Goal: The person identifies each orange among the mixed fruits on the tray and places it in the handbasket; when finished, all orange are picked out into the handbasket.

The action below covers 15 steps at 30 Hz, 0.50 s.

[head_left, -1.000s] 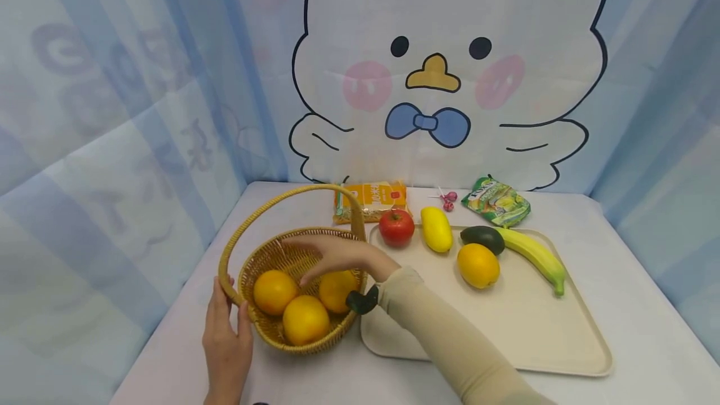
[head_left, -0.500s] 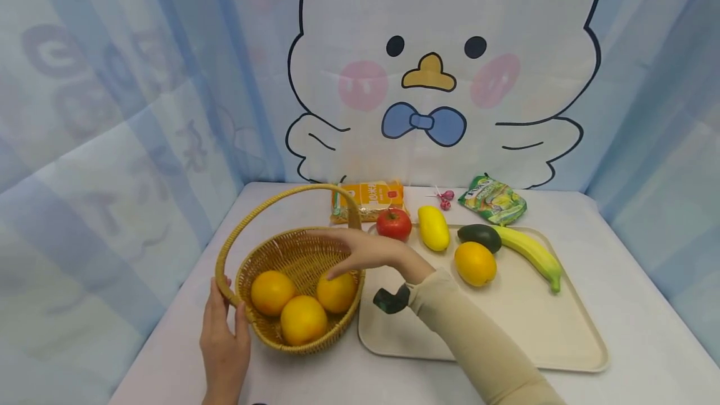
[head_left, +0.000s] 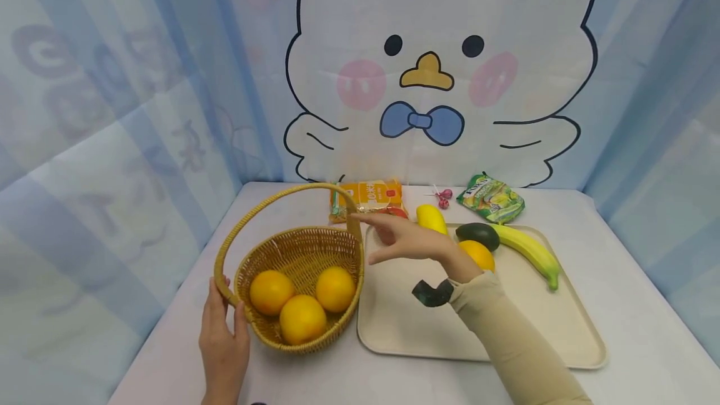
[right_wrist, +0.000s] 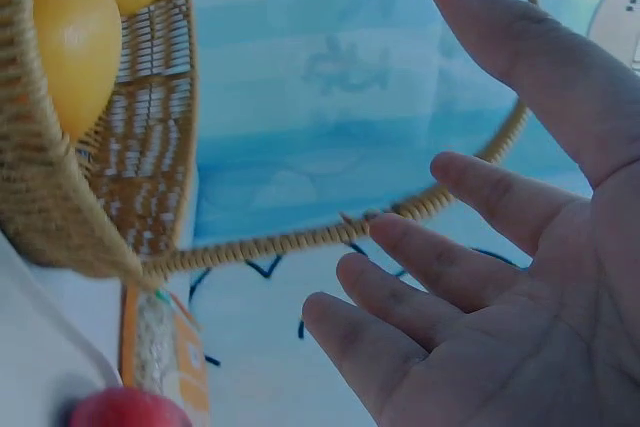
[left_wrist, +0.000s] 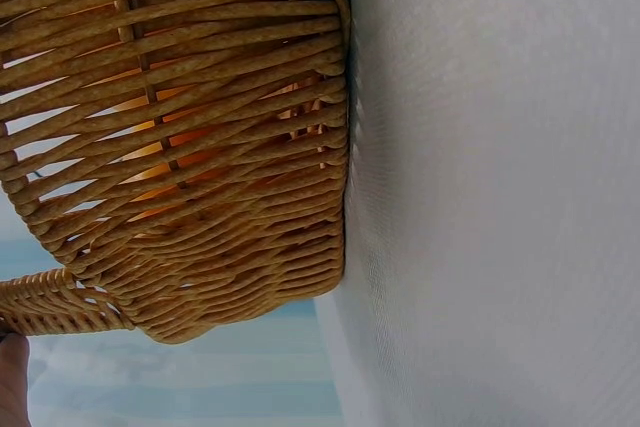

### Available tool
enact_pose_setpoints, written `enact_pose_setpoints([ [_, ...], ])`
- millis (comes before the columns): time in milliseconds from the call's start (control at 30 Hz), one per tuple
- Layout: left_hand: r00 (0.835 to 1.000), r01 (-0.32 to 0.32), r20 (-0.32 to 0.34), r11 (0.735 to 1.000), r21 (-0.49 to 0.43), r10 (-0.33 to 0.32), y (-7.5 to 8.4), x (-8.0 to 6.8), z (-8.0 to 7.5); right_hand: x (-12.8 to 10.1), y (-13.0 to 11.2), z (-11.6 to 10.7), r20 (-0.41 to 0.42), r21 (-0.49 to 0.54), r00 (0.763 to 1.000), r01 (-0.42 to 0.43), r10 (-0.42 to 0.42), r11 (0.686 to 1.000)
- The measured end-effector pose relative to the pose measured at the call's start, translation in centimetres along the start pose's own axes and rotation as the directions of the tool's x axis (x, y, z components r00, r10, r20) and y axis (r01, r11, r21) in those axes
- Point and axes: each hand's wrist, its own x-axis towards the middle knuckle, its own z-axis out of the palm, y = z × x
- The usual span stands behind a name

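A woven basket (head_left: 304, 245) with a tall hoop handle stands on the left of the table, holding three oranges, among them a front orange (head_left: 302, 320). My left hand (head_left: 225, 345) holds the near-left base of the handle, thumb on one side and fingers on the other. In the left wrist view, only a fingertip (left_wrist: 12, 377) shows by the handle. My right hand (head_left: 413, 241) hovers over the tray's left part, just right of the basket, holding nothing. Its fingers are spread and fairly straight in the right wrist view. It partly hides a red apple (head_left: 398, 212) and a yellow mango (head_left: 431, 218).
On the beige tray (head_left: 416, 330) lie a dark green avocado (head_left: 478, 236), an orange-yellow fruit (head_left: 478, 254) and a banana (head_left: 529, 252). Behind are an orange bag of grain (head_left: 371, 195), lollipops (head_left: 444, 197) and a green packet (head_left: 492, 199). Curtains surround the table.
My right hand has moved out of the basket, rightward to above the tray, with nothing in it. My left hand stays at the handle. The oranges keep their places.
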Motion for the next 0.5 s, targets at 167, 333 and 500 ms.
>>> enact_pose_setpoints([
  [167, 1.0, 0.013, 0.003, 1.0, 0.007, -0.013, 0.0, 0.1, -0.2, -1.5, 0.5, -1.2, -0.022, -0.003, 0.999, -0.029, 0.029, 1.0],
  [333, 1.0, 0.019, 0.013, 1.0, 0.001, -0.019, 0.0, 0.1, -0.2, -3.1, 0.6, -2.3, -0.043, 0.019, 0.998, -0.054, 0.055, 0.998],
  [500, 1.0, 0.021, 0.016, 1.0, 0.003, -0.021, 0.2, 0.0, -0.1, -5.0, 1.4, -3.7, -0.111, -0.04, 0.991, -0.074, 0.069, 0.996],
])
